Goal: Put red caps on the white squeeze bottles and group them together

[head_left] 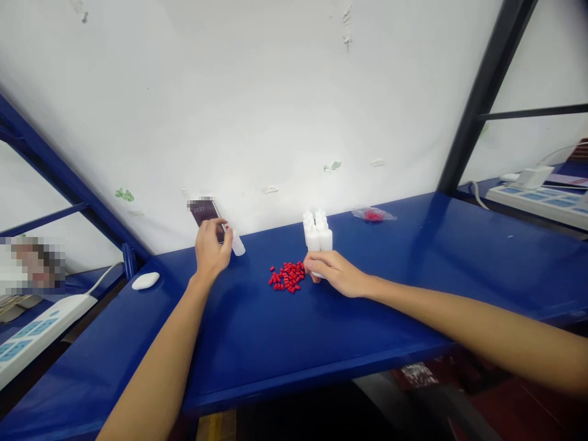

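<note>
My left hand (212, 248) is at the back left of the blue table, thumb and forefinger closed around the top of a small white squeeze bottle (237, 245). A bit of red shows at that bottle's tip, between the fingers. My right hand (337, 274) is closed on another white bottle (318, 275), mostly hidden by the fingers, just in front of a tight group of white dropper bottles (319, 236). Left of the right hand lies a loose pile of small red caps (288, 277).
A phone (202, 211) leans on the wall behind my left hand. A clear bag of red pieces (373, 215) lies at the back right. On the left are a white oval object (146, 281) and a power strip (41, 334). Metal posts (482, 92) flank the blue table (294, 349).
</note>
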`<state>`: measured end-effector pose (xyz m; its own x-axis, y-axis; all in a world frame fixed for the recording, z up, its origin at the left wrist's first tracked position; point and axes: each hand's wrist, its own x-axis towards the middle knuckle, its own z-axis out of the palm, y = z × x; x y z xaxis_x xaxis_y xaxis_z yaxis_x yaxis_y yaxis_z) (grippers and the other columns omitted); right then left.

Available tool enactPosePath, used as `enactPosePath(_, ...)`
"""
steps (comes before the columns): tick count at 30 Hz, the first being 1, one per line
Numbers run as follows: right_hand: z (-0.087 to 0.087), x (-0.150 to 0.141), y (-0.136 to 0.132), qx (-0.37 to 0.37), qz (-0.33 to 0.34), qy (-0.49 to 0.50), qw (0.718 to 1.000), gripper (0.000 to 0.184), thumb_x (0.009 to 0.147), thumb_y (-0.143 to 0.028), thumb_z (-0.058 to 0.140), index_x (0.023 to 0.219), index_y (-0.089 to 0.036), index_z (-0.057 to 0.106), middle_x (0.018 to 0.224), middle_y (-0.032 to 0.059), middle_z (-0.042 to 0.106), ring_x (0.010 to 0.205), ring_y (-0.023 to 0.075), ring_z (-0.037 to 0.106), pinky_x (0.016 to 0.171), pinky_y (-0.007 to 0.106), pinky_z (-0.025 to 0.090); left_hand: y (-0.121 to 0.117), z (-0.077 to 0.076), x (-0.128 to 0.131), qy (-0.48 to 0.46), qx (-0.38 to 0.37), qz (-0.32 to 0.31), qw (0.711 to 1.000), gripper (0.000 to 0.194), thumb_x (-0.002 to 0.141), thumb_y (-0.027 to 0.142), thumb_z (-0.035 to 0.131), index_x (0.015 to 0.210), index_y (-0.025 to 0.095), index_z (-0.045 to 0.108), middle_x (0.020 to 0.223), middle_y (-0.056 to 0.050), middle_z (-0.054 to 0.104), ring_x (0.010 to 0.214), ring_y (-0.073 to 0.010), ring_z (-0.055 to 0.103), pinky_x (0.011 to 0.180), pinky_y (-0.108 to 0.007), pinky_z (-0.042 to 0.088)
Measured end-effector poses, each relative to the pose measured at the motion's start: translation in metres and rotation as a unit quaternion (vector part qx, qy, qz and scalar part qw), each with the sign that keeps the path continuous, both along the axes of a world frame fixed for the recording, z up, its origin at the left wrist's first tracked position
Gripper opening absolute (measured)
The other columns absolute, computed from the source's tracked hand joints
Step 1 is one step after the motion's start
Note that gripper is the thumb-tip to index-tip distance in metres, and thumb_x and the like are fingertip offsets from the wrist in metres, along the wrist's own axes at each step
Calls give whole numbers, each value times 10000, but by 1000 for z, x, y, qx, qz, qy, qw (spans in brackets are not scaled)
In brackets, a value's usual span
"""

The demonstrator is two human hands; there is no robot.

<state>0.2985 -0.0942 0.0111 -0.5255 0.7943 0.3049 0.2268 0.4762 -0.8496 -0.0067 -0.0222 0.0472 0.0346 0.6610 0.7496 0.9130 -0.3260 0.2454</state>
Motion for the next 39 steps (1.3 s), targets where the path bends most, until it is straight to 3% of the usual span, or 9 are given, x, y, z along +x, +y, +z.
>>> enactPosePath(1,0,0,0,4,-12,-9,1000,373,976,-460,430,756,-177,534,658,-13,568,637,131,537,666,267,390,-7,1,7,27,-41,-55,997,284,898,333,437,1038,162,615,851,-49,599,791,-199,562,781,-324,442)
enactPosePath(3,-1,0,0,9,-25,-10,1000,377,974,-497,428,805,-181,543,620,-32,538,585,121,513,629,258,383,-19,0,21,98,-207,-190,955,264,879,299,448,983,175,656,714,-6,596,650,-163,538,656,-283,420)
enactPosePath(5,-3,1,1,12,-21,5,1000,403,975,-537,401,863,-181,552,608,-44,499,553,112,476,597,249,374,-26,-5,31,127,-308,-249,909,263,851,271,469,988,188,678,681,7,603,606,-148,526,603,-263,401)
enactPosePath(7,-5,1,3,18,-12,21,1000,460,977,-570,358,856,-175,559,617,-39,477,554,110,451,580,248,365,-28,-11,36,136,-336,-263,894,286,825,258,500,1034,204,688,742,-3,636,629,-146,541,613,-259,411)
enactPosePath(14,-5,2,2,67,-105,20,992,464,686,-561,760,680,-189,484,604,-53,418,569,98,340,536,239,269,-23,-17,34,175,-310,-257,899,249,876,339,558,1020,231,731,854,-44,678,708,-167,593,667,-280,430)
enactPosePath(20,-2,5,0,105,-97,-11,990,421,934,-541,394,728,-189,499,619,-23,460,575,125,393,574,264,280,-32,-15,51,125,-228,-272,926,188,888,267,562,961,196,720,934,-60,710,778,-172,627,700,-288,460)
enactPosePath(24,0,1,-1,129,-122,-151,972,265,908,-452,484,833,-200,521,683,-14,539,619,146,455,606,266,284,-55,-9,83,-18,-170,-330,928,142,871,215,587,932,174,709,881,-41,727,741,-137,624,693,-256,479)
enactPosePath(28,3,0,-4,155,-122,-239,951,188,891,-385,514,895,-197,525,824,39,620,714,185,528,634,275,304,-72,-9,105,-37,-164,-396,903,149,866,179,589,934,174,721,878,-49,696,751,-130,614,703,-254,487)
enactPosePath(39,2,3,-3,177,-26,-207,962,163,941,-316,453,941,-184,548,885,52,612,754,189,547,689,298,373,-72,-15,104,-57,-144,-404,901,159,889,185,580,969,182,718,898,-59,687,792,-144,631,741,-276,503)
